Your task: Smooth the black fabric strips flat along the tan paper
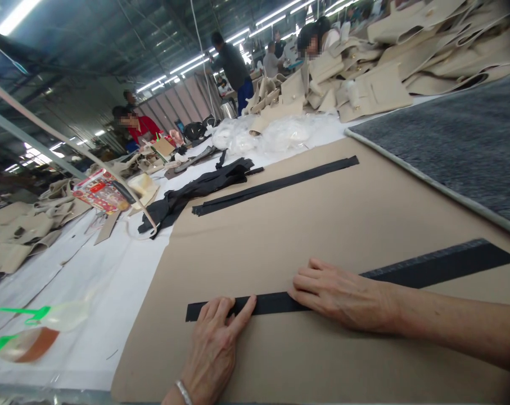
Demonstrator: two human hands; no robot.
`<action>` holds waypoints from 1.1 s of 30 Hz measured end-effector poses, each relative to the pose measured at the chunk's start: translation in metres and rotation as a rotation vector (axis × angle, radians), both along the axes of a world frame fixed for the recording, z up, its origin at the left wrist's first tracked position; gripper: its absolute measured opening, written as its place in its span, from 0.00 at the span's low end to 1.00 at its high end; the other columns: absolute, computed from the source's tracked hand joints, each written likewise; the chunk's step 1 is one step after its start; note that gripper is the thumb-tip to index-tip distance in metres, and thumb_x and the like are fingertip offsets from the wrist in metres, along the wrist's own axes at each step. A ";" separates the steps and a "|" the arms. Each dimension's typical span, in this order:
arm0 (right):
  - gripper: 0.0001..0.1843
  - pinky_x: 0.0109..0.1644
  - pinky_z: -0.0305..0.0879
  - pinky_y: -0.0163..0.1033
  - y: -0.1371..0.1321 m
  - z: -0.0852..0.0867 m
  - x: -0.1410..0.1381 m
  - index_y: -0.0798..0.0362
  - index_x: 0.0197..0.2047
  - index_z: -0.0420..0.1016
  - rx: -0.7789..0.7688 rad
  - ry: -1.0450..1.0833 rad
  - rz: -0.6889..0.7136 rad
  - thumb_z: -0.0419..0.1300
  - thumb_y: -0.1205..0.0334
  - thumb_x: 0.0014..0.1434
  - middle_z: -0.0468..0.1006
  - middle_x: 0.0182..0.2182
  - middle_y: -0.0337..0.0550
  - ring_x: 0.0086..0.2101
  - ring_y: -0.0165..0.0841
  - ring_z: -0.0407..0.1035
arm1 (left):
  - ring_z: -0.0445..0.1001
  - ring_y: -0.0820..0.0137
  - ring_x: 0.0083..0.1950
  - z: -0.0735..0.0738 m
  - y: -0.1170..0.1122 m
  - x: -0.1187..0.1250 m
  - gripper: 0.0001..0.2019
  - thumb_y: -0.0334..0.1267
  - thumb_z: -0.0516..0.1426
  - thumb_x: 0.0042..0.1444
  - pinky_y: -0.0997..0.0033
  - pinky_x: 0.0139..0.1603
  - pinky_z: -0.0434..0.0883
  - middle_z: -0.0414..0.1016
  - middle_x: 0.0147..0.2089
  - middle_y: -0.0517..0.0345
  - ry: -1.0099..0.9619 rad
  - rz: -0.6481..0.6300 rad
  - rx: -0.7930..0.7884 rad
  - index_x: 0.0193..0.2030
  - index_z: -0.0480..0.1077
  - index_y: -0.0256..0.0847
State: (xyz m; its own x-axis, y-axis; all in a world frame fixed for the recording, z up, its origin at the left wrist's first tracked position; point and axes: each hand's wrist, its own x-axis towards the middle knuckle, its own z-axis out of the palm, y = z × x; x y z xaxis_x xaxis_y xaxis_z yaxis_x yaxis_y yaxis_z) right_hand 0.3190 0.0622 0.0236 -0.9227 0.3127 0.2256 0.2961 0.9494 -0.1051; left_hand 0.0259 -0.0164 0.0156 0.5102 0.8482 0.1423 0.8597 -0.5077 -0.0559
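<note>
A long black strip lies across a tan cardboard sheet in front of me. My left hand rests flat near the strip's left end, fingers stretched out and fingertips pressing on it. My right hand lies flat over the strip's middle, fingers extended and pointing left. Neither hand grips anything. A second stack of black strips lies farther back on the same sheet.
A pile of black fabric pieces sits at the cardboard's far left corner. A grey mat lies at right, beige bag parts behind it. Clear plastic bags, a colourful box, bottles with green caps. Several people work in the background.
</note>
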 end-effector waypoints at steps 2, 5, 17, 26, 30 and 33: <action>0.07 0.39 0.51 0.42 -0.001 0.000 0.008 0.57 0.41 0.70 0.014 0.002 -0.005 0.52 0.74 0.66 0.68 0.34 0.42 0.33 0.34 0.59 | 0.66 0.62 0.47 -0.001 0.000 -0.001 0.37 0.19 0.44 0.57 0.60 0.47 0.69 0.65 0.46 0.52 0.001 -0.006 0.019 0.70 0.52 0.54; 0.09 0.39 0.51 0.42 -0.002 0.001 0.021 0.57 0.40 0.70 0.031 0.003 -0.009 0.50 0.74 0.67 0.68 0.33 0.42 0.32 0.34 0.59 | 0.67 0.63 0.46 -0.001 -0.001 -0.004 0.36 0.19 0.44 0.57 0.61 0.47 0.68 0.66 0.45 0.52 0.005 -0.018 0.053 0.69 0.54 0.54; 0.08 0.39 0.50 0.43 -0.005 0.000 0.034 0.57 0.39 0.68 0.102 -0.021 -0.033 0.50 0.71 0.68 0.67 0.34 0.42 0.34 0.34 0.58 | 0.69 0.63 0.48 0.002 0.010 0.095 0.27 0.20 0.44 0.58 0.62 0.50 0.72 0.72 0.48 0.48 -0.348 -0.190 -0.046 0.64 0.60 0.38; 0.08 0.39 0.52 0.42 -0.007 0.001 0.064 0.57 0.40 0.69 0.113 -0.063 -0.054 0.50 0.70 0.68 0.67 0.35 0.42 0.34 0.34 0.59 | 0.69 0.63 0.43 -0.009 0.014 0.104 0.27 0.22 0.45 0.60 0.65 0.46 0.73 0.71 0.43 0.49 -0.245 -0.255 0.003 0.66 0.58 0.36; 0.07 0.40 0.53 0.42 -0.008 0.000 0.078 0.56 0.40 0.70 0.104 -0.035 -0.057 0.51 0.71 0.67 0.67 0.34 0.42 0.34 0.34 0.59 | 0.68 0.65 0.42 -0.010 0.015 0.105 0.29 0.22 0.45 0.61 0.67 0.44 0.72 0.70 0.42 0.51 -0.156 -0.274 0.039 0.69 0.54 0.39; 0.05 0.39 0.53 0.42 -0.008 0.000 0.088 0.57 0.39 0.70 0.114 -0.014 -0.057 0.53 0.71 0.66 0.67 0.34 0.42 0.33 0.34 0.59 | 0.67 0.66 0.41 -0.012 0.017 0.105 0.30 0.22 0.46 0.61 0.67 0.44 0.71 0.69 0.41 0.53 -0.058 -0.261 0.061 0.70 0.53 0.40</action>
